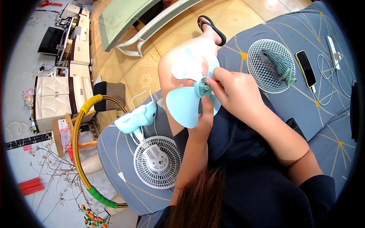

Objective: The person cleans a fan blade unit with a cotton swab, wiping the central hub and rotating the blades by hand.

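Note:
A light blue fan blade (pixel 181 107) is held over my lap, with its hub facing up. My left hand (pixel 203 116) grips it from the near side, thumb at the hub's edge. The fingers of my right hand (pixel 227 84) are pinched at the hub's centre; whatever small part they may hold is hidden. Left of my lap, a white fan cage with its motor housing (pixel 156 161) lies on the sofa beside a light blue fan base (pixel 137 117). On the right, a white mesh cover (pixel 254 70) holds a striped grey-green cloth (pixel 279 65).
A phone (pixel 305 68) on a cable and a white power strip (pixel 333 53) lie on the blue sofa (pixel 243 34) at right. Beyond are a glass-topped table (pixel 121 21) and a stool (pixel 110 97). A striped hoop (pixel 76 140) stands at left, near cabinets (pixel 53 91).

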{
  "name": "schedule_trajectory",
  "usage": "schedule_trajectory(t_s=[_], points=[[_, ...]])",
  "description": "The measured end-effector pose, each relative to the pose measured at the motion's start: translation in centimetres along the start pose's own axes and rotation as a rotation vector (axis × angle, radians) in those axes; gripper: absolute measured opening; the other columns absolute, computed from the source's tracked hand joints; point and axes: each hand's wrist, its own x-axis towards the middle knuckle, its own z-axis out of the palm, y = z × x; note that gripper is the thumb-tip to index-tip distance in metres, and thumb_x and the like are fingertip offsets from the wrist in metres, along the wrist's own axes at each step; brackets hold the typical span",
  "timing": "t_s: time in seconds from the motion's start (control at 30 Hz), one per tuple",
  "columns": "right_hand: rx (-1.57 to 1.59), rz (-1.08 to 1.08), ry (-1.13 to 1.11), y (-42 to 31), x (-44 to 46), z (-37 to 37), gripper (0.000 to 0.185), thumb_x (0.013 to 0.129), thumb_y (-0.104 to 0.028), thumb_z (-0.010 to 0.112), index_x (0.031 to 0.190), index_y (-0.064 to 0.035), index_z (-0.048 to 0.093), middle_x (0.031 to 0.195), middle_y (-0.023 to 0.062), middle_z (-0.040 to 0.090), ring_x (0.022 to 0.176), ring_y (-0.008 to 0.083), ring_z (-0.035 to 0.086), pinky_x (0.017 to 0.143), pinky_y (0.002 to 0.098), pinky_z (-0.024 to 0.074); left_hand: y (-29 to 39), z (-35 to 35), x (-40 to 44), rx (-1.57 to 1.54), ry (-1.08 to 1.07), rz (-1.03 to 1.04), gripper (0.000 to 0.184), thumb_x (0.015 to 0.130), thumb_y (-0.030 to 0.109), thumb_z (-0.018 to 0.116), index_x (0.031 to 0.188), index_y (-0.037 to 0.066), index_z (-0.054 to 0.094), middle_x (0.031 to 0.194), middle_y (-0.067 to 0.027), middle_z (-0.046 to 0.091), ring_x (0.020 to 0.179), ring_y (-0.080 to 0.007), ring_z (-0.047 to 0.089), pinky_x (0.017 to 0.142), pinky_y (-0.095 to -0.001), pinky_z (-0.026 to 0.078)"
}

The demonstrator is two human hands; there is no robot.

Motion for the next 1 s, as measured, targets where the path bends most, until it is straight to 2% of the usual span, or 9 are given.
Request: schedule_trajectory(t_s=[0.33, 0.47, 0.63, 0.83, 1.0], points=[[-0.017, -0.120, 0.185, 0.0, 0.1, 0.9, 0.022, 0.092, -0.020, 0.063, 0.080, -0.0061, 0.052, 0.057, 0.0123, 0.057, 0.050, 0.0312, 0.060, 0.046, 0.0391, 0.0485, -0.2, -0.1, -0.2, -0.024, 0.035, -0.067, 0.045, 0.092, -0.002, 0.057, 0.135, -0.005, 0.045, 0.131, -0.0146, 0.053, 0.119, -0.0239, 0.053, 0.104, -0.0355, 0.039], [0.073, -0.068, 0.163, -0.1, 0.2, 1.2, 0.019, 0.092, -0.017, 0.062, 0.087, -0.0040, 0.049, 0.060, 0.0146, 0.058, 0.056, 0.0338, 0.061, 0.050, 0.0425, 0.0488, -0.3, -0.2, -0.4, 0.042, 0.047, -0.044, 0.047, 0.093, -0.004, 0.056, 0.138, -0.004, 0.044, 0.135, -0.0143, 0.053, 0.123, -0.0236, 0.052, 0.107, -0.0357, 0.037], [0.176, -0.107, 0.086, -0.2, 0.3, 0.7, 0.015, 0.091, -0.011, 0.059, 0.090, -0.0016, 0.047, 0.065, 0.0167, 0.059, 0.062, 0.0361, 0.062, 0.055, 0.0450, 0.0496, -0.9, -0.4, -0.3, -0.085, 0.033, -0.038, 0.048, 0.093, -0.002, 0.056, 0.140, -0.004, 0.043, 0.138, -0.0149, 0.051, 0.126, -0.0242, 0.051, 0.109, -0.0366, 0.036], [0.048, 0.016, -0.028, -0.9, 0.0, 0.0, 0.016, 0.088, -0.011, 0.060, 0.089, -0.0003, 0.048, 0.066, 0.0174, 0.059, 0.062, 0.0359, 0.063, 0.053, 0.0439, 0.0507, -0.8, -0.4, -0.3, -0.081, 0.024, -0.052, 0.048, 0.094, -0.002, 0.055, 0.140, -0.004, 0.042, 0.138, -0.0150, 0.052, 0.125, -0.0240, 0.051, 0.109, -0.0368, 0.037], [-0.016, 0.034, -0.057, -1.3, -0.1, -0.5, 0.017, 0.084, -0.011, 0.062, 0.087, 0.0003, 0.050, 0.066, 0.0163, 0.059, 0.062, 0.0340, 0.064, 0.053, 0.0420, 0.0516, -0.5, -0.1, -0.4, -0.035, 0.041, -0.074, 0.045, 0.095, -0.001, 0.055, 0.138, -0.004, 0.043, 0.136, -0.0143, 0.052, 0.124, -0.0236, 0.052, 0.108, -0.0367, 0.038]])
